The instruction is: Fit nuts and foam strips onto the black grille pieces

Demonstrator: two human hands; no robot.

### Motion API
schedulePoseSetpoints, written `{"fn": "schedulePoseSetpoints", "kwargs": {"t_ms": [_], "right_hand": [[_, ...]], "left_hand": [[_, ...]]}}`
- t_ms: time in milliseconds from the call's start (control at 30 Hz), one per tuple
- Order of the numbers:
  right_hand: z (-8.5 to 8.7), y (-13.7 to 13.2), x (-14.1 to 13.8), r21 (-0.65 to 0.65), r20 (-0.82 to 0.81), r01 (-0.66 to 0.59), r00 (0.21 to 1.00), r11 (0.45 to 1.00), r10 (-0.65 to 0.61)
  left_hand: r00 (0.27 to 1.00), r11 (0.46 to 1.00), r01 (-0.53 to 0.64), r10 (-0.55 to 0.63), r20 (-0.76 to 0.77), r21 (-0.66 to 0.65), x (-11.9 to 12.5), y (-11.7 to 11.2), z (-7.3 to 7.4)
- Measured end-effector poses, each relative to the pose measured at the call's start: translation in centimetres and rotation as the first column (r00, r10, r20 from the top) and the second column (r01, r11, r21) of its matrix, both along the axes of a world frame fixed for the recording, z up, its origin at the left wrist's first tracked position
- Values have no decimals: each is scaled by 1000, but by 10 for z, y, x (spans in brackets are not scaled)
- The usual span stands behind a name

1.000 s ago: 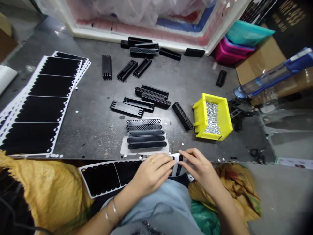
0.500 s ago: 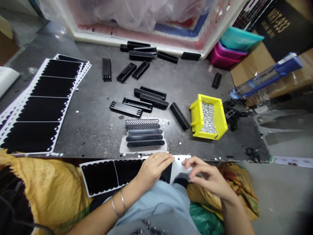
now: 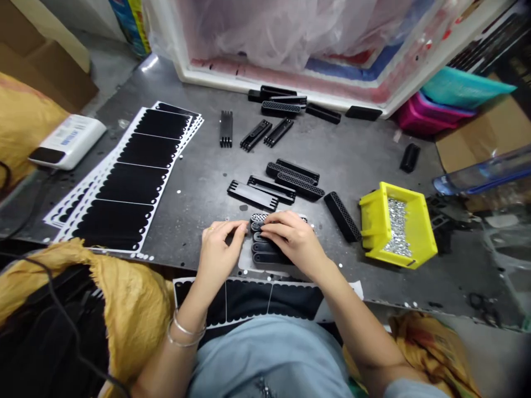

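Observation:
My right hand (image 3: 290, 237) lies over the upper end of a short row of black plastic bars (image 3: 265, 249), its fingertips touching them. Those bars sit side by side on a white backing sheet (image 3: 244, 260), and my hand hides part of them. My left hand (image 3: 222, 249) is just left of the row, with its fingertips near the top bar and nothing visible in it. Below both hands, a sheet of black scalloped pads (image 3: 265, 301) lies at the table's front edge.
More black lattice bars (image 3: 298, 182) lie on the grey metal table (image 3: 199, 204). A stack of pad sheets (image 3: 133, 182) is at left, and a yellow bin (image 3: 371, 218) of small silver pieces at right. A white-framed container (image 3: 290, 80) stands behind the table.
Both hands have moved from the pad sheet at the front edge forward onto the bar row. The white sheet piece once under my right hand is no longer held. The view has shifted.

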State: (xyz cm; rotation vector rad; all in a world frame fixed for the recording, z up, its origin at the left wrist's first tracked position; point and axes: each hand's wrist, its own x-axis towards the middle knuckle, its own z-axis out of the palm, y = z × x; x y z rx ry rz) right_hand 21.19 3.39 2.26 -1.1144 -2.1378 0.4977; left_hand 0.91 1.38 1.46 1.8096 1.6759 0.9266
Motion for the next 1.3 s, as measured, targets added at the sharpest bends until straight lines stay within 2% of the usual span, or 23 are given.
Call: {"fn": "schedulePoseSetpoints", "kwargs": {"t_ms": [133,333,800,967,1067,1133,1233,1300], "right_hand": [[-2,5,3,-34,13,-34,999,999,35],[2,5,0,-57,-18,-34,999,998,33],[2,6,2,-53,-16,-53,998,997,53],[4,6,-3,-48,33,-49,998,998,50],[12,2,10,-57,83,-50,995,997,55],[17,-3,28,-112,81,25,997,993,-16],[18,-8,55,-251,-9,157,986,955,-165],[14,-10,66,-291,-74,173,977,941,-202]], "left_hand": [[995,997,30,-23,97,-74,1,16,-9],[991,994,32,-18,133,-107,4,20,-7],[994,990,20,-6,106,-137,4,21,-8],[992,989,62,-48,114,-131,3,22,-7],[993,987,78,-63,103,-143,3,23,-6],[993,986,79,-65,100,-149,2,23,-6],[992,986,79,-64,110,-143,2,23,-7],[990,987,79,-62,124,-139,2,24,-8]]}}
